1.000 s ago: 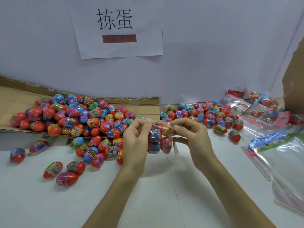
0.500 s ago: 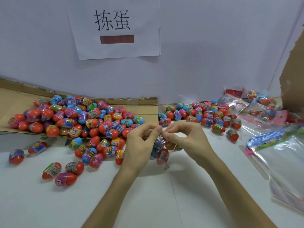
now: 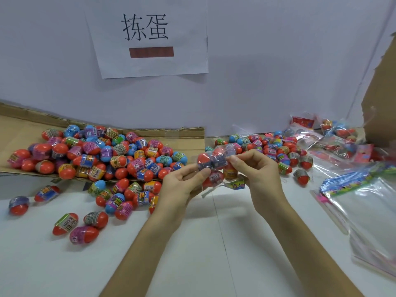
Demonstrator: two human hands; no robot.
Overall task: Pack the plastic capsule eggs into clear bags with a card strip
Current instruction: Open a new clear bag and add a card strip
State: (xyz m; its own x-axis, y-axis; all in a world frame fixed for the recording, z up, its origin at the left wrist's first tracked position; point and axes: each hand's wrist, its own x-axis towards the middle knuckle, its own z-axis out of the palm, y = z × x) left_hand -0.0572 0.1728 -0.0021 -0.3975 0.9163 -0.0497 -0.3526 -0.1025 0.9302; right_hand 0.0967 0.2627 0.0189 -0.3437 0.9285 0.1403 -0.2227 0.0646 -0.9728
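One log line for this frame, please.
filled bag: held mid-air | left hand: grips bag | right hand: pinches bag | card strip: at bag's lower end | loose eggs: piled left

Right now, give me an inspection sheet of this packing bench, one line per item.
Surface: white table, with eggs and bags spread across its far half.
Job's things: filled bag of eggs held above the table; egg pile on flattened cardboard; second egg pile at right; empty bags stacked far right.
Clutter: loose eggs lying off the cardboard; packed bags heaped at back right.
Grippers: left hand and right hand both pinch the filled bag.
Cables: nothing seen.
Surroundings: white wall with paper sign; cardboard flap at right.
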